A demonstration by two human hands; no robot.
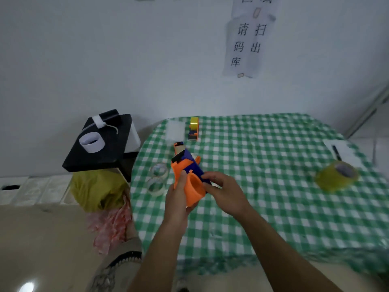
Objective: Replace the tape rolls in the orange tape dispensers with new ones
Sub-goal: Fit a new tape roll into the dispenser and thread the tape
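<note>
Orange tape dispenser [188,175], hub bare, between left hand [177,199] and right hand [226,196]

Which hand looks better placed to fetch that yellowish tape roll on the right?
Probably the right hand. The tape roll lies on its side of the table, and it only touches the dispenser with its fingertips, while the left hand grips it.

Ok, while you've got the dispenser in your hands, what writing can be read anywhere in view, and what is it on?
"请扫码出库": lower paper sign taped to the wall, in black characters.
Upper paper sheet: cut off by the frame's top edge, only partial characters, not readable.
Orange tape dispenser in both hands, second dispenser on the table, yellow tape roll: no readable text.
</note>
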